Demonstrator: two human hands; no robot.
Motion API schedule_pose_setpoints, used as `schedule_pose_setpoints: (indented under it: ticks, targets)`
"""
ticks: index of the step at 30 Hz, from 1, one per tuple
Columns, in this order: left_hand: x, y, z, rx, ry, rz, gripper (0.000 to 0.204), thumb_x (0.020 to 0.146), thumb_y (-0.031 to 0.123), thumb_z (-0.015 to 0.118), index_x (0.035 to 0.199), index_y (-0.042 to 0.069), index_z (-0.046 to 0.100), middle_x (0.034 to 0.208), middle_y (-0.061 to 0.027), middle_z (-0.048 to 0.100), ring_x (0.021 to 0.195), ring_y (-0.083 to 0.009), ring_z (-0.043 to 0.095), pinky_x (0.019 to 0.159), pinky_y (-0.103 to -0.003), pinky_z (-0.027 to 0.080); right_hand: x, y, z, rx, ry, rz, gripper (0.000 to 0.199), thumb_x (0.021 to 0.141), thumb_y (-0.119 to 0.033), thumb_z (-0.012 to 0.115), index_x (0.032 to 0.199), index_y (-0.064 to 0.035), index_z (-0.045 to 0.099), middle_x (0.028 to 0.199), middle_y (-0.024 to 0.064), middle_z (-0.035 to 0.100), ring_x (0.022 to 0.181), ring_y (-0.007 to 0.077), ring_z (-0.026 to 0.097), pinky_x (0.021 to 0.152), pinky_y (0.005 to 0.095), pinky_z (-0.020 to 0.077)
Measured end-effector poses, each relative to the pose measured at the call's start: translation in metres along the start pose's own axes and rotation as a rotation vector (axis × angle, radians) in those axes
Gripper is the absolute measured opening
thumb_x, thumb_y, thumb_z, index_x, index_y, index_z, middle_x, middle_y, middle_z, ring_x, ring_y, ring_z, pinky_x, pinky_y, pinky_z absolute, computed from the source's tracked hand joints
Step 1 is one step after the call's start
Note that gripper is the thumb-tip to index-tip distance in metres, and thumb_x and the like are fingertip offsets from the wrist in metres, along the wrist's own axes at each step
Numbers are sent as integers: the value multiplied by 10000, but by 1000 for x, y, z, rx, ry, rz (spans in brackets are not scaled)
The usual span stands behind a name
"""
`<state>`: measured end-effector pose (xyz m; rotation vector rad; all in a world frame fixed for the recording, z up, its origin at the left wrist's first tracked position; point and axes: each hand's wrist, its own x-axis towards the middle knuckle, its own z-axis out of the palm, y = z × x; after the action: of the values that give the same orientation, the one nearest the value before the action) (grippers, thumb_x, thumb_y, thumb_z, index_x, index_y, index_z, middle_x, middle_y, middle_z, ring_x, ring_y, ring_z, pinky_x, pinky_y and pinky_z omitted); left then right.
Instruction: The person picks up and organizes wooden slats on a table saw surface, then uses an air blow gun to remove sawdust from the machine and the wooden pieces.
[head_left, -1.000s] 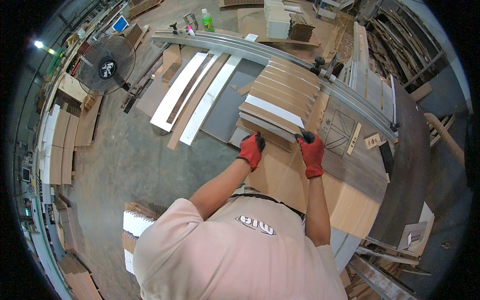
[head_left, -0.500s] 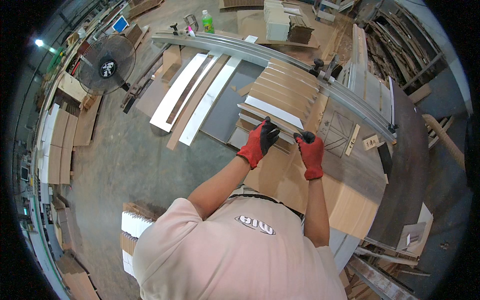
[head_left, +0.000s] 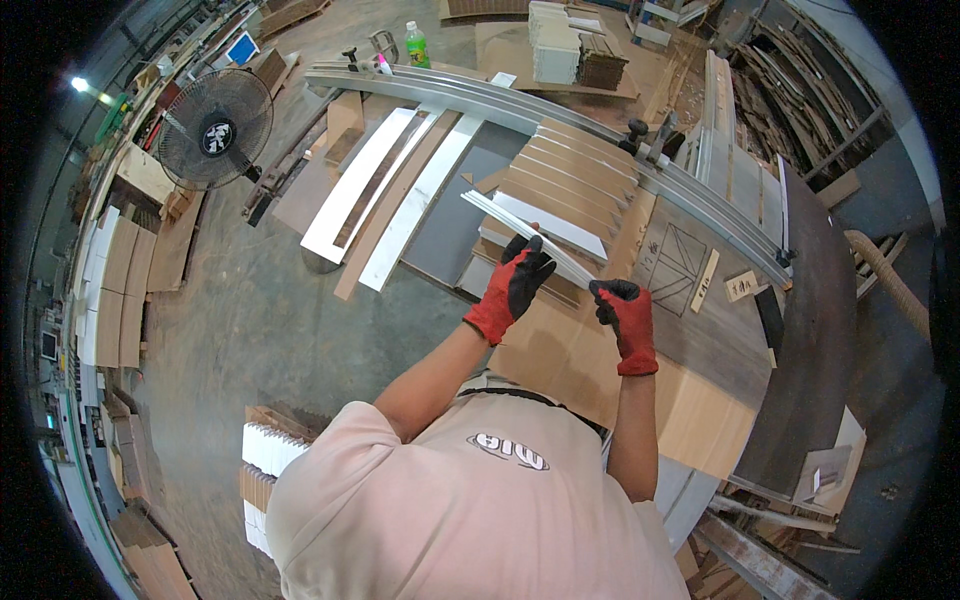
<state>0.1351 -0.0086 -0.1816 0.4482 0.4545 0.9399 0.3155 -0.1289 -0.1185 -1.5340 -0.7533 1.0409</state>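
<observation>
Partly hidden beneath gloved fingers: the middle of a long, narrow white piece (head_left: 495,213), seen nearly edge-on. Shows fine lines along its length; cannot tell one layer from several. Covered too, behind the left hand (head_left: 512,288): part of the near side of the pile, with a few pale edges peeking out around the red and black glove. Hard to make out: the left thumb, dark coating merging with dark fingertips. Blocked from sight by the pale shirt (head_left: 500,490): the nearest edge of the work surface.

Compared with a second ago, no longer reaching low with the left hand at the near edge of the stacked brown panels (head_left: 570,165). Now raised higher, with the white piece lifted off the pile and slanting more steeply past the white panel (head_left: 560,230) lying on it. Right hand (head_left: 624,322) shifted only slightly, near the same corner. Unchanged: long strips (head_left: 425,205) to the left, metal rail (head_left: 715,215) beyond.

Left forearm angled up from lower left, fingers bent around the white piece near its middle, clamped on it. Right forearm almost vertical in view, fingers curled, thumb and fingertips pinched together on the lower right end; exact contact partly covered by the glove. White piece held in the air between both hands, just above the near end of the pile, upper left end free.
</observation>
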Motion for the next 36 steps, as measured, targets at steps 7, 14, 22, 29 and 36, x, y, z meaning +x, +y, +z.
schedule_pose_setpoints:
  ticks: [7,14,22,29,36]
  targets:
    - [-6,12,17,167,-1,58,372,985,200,603,1344,123,542,1171,-50,620,1031,-178,625,889,-352,555,-3,10,-5,-14,-73,-16,211,888,-196,695,995,-22,749,811,35,707,591,89,588,539,227,457]
    - [-20,8,11,192,88,143,297,1002,183,548,1278,84,499,1147,-107,618,1018,-226,641,831,-373,578,2,26,0,-27,75,-78,211,900,-195,685,1006,-22,744,778,25,696,576,72,574,527,239,452]
    - [-47,-23,-41,40,177,45,247,1008,238,534,1169,52,549,1101,-113,629,945,-233,647,800,-350,559,11,25,4,-882,198,-736,285,811,-220,734,1064,-91,703,983,101,669,848,296,647,745,410,513]
    - [-41,-29,-36,-105,132,-29,298,1003,268,515,1174,35,585,1113,-118,645,1035,-253,606,946,-402,485,31,53,-19,-1185,179,-890,387,791,-217,741,1153,-116,652,1127,88,626,1030,291,595,874,432,484]
    - [-16,-54,-59,117,300,26,229,964,259,544,1016,55,633,962,-87,643,841,-220,614,763,-365,509,46,76,-20,-1210,292,-932,400,819,-214,703,1200,-112,633,1110,113,623,1012,292,600,877,430,484]
